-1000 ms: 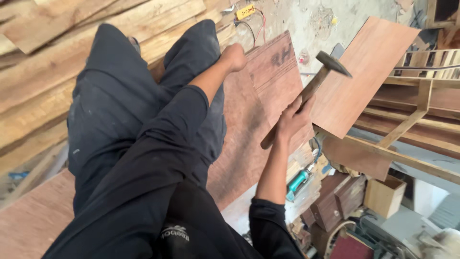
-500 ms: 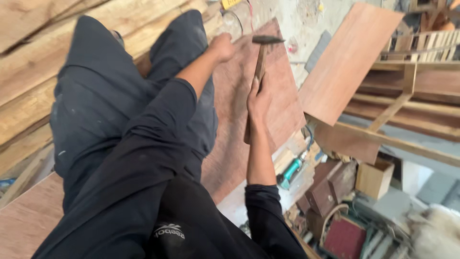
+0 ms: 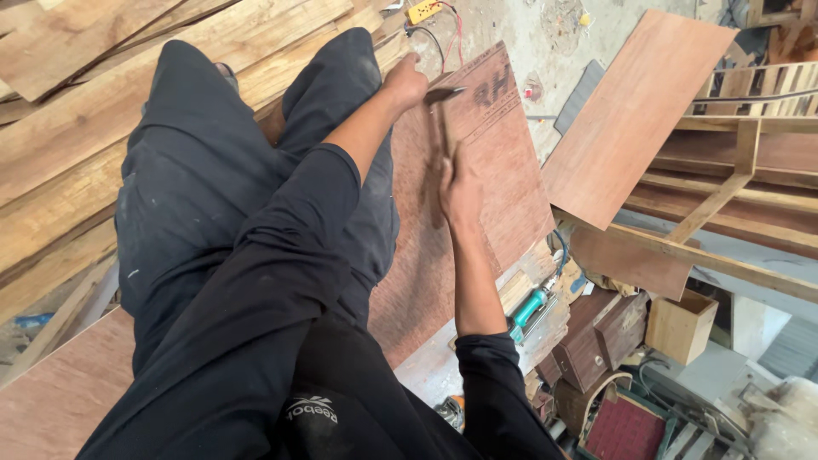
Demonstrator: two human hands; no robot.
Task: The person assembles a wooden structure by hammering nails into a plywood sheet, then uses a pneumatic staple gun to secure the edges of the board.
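- Since the earlier frame, the hammer (image 3: 441, 115) came down from a raised position: its head is now low on the plywood sheet (image 3: 477, 204), just beside my left hand, and the view shifted a little to the left.
- My right hand (image 3: 460, 189) is wrapped closed around the lower part of the wooden handle, and the handle points away from me toward the head. I judge this far grip gives a longer swing.
- My left hand (image 3: 404, 83) rests on the upper edge of the sheet, the fingers bent together near the hammer head. It looks like it pinches something small there, perhaps a nail, but this is too small for me to tell.
- That sheet is reddish brown and lies tilted across my lap side, beside my legs in dark trousers (image 3: 213, 196). I think the left arm also keeps it from sliding.
- To the left of my legs is a stack of pale wooden planks (image 3: 77, 162).
- At the right, another reddish board (image 3: 630, 119) leans over a wooden frame (image 3: 724, 187).
- Below the sheet, on the floor, I see a green-handled tool (image 3: 530, 307), a small wooden box (image 3: 680, 324), and dark wooden pieces close together.
- Near the top, a yellow socket block (image 3: 423, 10) with red and black wires lies on the dusty floor.
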